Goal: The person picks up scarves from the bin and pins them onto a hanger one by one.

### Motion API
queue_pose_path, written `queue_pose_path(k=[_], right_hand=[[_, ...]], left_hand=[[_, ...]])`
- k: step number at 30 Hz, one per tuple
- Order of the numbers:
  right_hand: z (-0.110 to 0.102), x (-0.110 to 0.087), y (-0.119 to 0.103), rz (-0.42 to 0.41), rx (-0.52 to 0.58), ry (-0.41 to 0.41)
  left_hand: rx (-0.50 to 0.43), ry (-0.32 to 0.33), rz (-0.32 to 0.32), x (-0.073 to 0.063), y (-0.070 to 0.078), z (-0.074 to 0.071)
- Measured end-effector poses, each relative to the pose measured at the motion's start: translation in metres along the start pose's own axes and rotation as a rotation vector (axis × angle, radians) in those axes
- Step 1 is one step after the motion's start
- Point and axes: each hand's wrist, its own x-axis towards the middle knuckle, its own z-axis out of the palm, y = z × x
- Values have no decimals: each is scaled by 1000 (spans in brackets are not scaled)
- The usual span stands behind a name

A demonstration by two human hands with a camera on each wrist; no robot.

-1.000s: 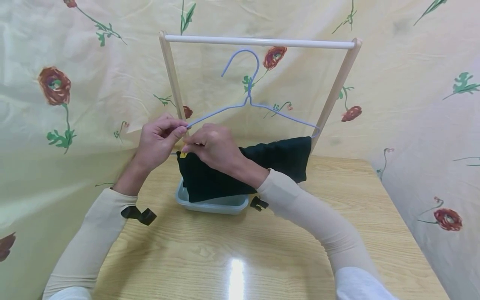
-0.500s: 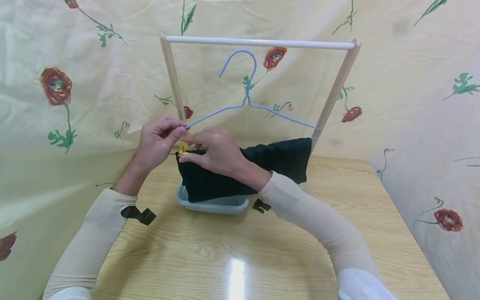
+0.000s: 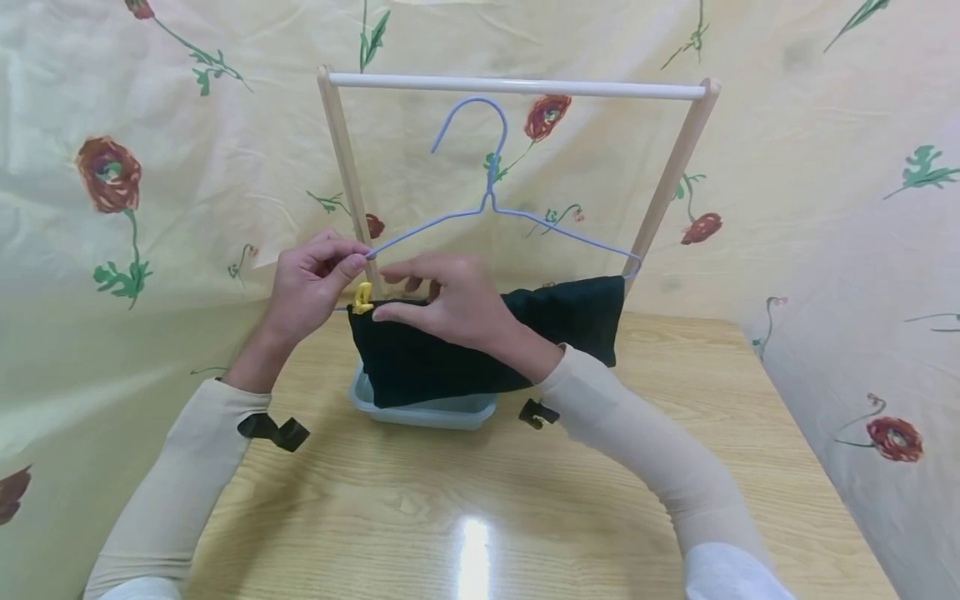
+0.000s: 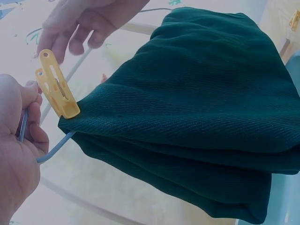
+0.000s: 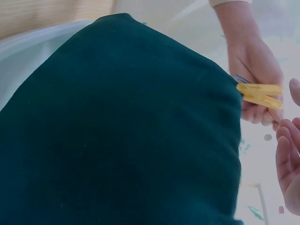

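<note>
My left hand (image 3: 311,279) pinches the left end of a light blue wire clothes hanger (image 3: 431,223). A dark green folded cloth (image 3: 570,312) hangs over the hanger's lower bar. At the cloth's upper left corner sits a yellow clothespin (image 3: 363,298), clamped on the cloth and bar; the left wrist view shows the clothespin (image 4: 57,86) upright with its grip ends free. Just right of it is my right hand (image 3: 465,304), fingers and thumb spread apart and holding nothing. In the right wrist view the right hand's fingertips (image 5: 283,154) stand apart from the clothespin (image 5: 260,93).
Behind the hanger stands a wooden rack with a white top rail (image 3: 517,84). Below the cloth, a pale blue plastic tub (image 3: 431,417) rests on the wood-grain table (image 3: 420,500). Flower-patterned fabric (image 3: 825,250) covers the walls. Another yellow clothespin (image 4: 295,19) shows at the left wrist view's edge.
My right hand has let go of the yellow clothespin and moved off to the right, its fingers spreading. The clothespin stays on the cloth. The hanger has shifted slightly left.
</note>
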Motion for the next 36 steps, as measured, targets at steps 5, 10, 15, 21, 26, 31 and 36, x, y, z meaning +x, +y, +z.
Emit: queue_pose_path(k=[5, 10, 15, 21, 26, 31, 36], right_hand=[[-19, -11, -2, 101, 105, 26], [-40, -22, -5, 129, 174, 92], [-59, -35, -3, 124, 208, 161], [-81, -58, 4, 196, 228, 216], [-98, -81, 12, 234, 242, 253], [-112, -104, 22, 238, 292, 271], [-124, -129, 32, 230, 329, 267]], left_hand=[[18, 16, -15, -1, 0, -1], [22, 21, -16, 0, 0, -3], [31, 18, -11, 0, -1, -5], [45, 19, -18, 0, -2, -6], [50, 13, -12, 1, -2, -7], [67, 12, -18, 1, -1, -9], [66, 23, -16, 2, -1, -9]])
